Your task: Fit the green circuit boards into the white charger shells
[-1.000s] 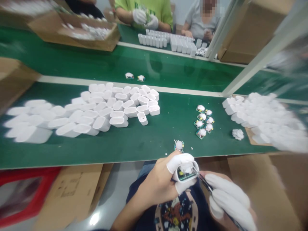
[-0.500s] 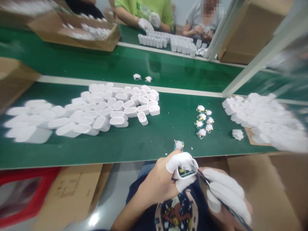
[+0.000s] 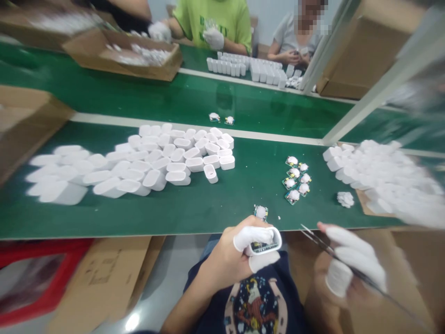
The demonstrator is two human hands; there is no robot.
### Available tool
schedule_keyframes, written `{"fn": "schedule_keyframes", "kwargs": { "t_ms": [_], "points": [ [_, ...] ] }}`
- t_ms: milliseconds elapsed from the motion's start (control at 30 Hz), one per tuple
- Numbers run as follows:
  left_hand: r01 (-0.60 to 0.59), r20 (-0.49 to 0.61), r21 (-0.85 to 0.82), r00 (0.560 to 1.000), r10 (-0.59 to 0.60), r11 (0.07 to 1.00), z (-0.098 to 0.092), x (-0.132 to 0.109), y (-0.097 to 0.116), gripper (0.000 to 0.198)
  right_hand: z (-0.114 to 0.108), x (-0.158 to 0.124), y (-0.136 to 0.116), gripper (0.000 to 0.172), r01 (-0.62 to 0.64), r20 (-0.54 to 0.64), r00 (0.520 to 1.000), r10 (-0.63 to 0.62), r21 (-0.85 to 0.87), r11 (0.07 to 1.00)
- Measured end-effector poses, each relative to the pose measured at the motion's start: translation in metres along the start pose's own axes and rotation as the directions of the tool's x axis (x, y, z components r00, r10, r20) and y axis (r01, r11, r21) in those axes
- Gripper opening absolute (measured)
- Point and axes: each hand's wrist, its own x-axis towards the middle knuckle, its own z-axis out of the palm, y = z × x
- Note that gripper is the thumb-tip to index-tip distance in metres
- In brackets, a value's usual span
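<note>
My left hand pinches a small white plastic housing between thumb and forefinger, both in white finger cots; a green circuit board shows inside it. My right hand, also in finger cots, grips thin metal tweezers whose tips point up-left, a short way right of the housing and apart from it. Both hands hover just below the near edge of the green bench. One small circuit board lies on the bench just above my left hand.
A heap of open white housings covers the bench's left half. A cluster of small circuit boards lies centre-right, another white pile at far right. Cardboard boxes stand below. Other people work across the far belt.
My right hand has drawn the tweezers out of the housing and away to the right. My left hand still holds the housing. Two boards on the far belt have drifted right.
</note>
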Motion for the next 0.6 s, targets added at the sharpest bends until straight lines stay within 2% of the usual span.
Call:
{"fn": "schedule_keyframes", "kwargs": {
  "t_ms": [33, 67, 100, 133, 167, 200, 233, 267, 367, 433, 500, 567, 600],
  "points": [
    [0.034, 0.0, 0.001, 0.999, -0.034, 0.999, -0.001, -0.001, 0.0, 0.022, 0.006, 0.012, 0.007, 0.018, 0.03, 0.002, 1.0, -0.03, -0.045, 0.999],
    [0.081, 0.004, 0.007, 0.997, -0.081, 0.997, -0.002, -0.002, 0.0, 0.021, 0.013, 0.025, 0.016, 0.017, 0.056, 0.092, 0.995, -0.045, -0.121, 0.991],
    [0.133, 0.006, 0.015, 0.991, -0.133, 0.991, -0.002, -0.003, 0.0, 0.019, 0.022, 0.038, 0.025, 0.018, 0.085, 0.257, 0.966, -0.029, -0.209, 0.974],
    [0.173, 0.003, 0.021, 0.985, -0.173, 0.985, -0.003, -0.004, -0.001, 0.018, 0.034, 0.049, 0.035, 0.021, 0.122, 0.462, 0.886, 0.029, -0.294, 0.948],
    [0.18, -0.009, 0.018, 0.984, -0.179, 0.984, -0.004, -0.005, -0.002, 0.018, 0.047, 0.059, 0.045, 0.024, 0.171, 0.648, 0.753, 0.114, -0.36, 0.917],
    [0.149, -0.035, 0.005, 0.988, -0.149, 0.989, -0.005, -0.005, -0.004, 0.02, 0.062, 0.067, 0.055, 0.025, 0.212, 0.752, 0.635, 0.177, -0.39, 0.896],
    [0.095, -0.062, -0.006, 0.994, -0.095, 0.995, -0.007, -0.005, -0.006, 0.021, 0.078, 0.072, 0.064, 0.025, 0.242, 0.804, 0.554, 0.215, -0.403, 0.883],
    [0.034, -0.087, -0.007, 0.996, -0.034, 0.999, -0.008, -0.004, -0.009, 0.024, 0.093, 0.076, 0.072, 0.025, 0.263, 0.832, 0.503, 0.235, -0.406, 0.875],
    [-0.075, -0.103, 0.031, 0.992, 0.078, 0.997, -0.014, 0.0, -0.016, 0.028, 0.126, 0.082, 0.088, 0.025, 0.302, 0.867, 0.433, 0.248, -0.398, 0.866],
    [-0.041, -0.099, 0.066, 0.994, 0.048, 0.997, -0.016, 0.0, -0.022, 0.032, 0.132, 0.086, 0.089, 0.018, 0.311, 0.876, 0.418, 0.24, -0.387, 0.868],
    [0.059, -0.131, 0.071, 0.99, -0.049, 0.996, -0.017, -0.001, -0.029, 0.042, 0.123, 0.093, 0.085, 0.011, 0.301, 0.878, 0.429, 0.211, -0.359, 0.884],
    [0.179, -0.173, 0.043, 0.97, -0.17, 0.983, -0.016, -0.002, -0.038, 0.05, 0.106, 0.101, 0.075, 0.016, 0.268, 0.881, 0.444, 0.162, -0.303, 0.914],
    [0.23, -0.183, 0.023, 0.958, -0.222, 0.973, -0.015, -0.002, -0.042, 0.053, 0.096, 0.105, 0.07, 0.021, 0.205, 0.881, 0.454, 0.135, -0.251, 0.946]
  ]
}}
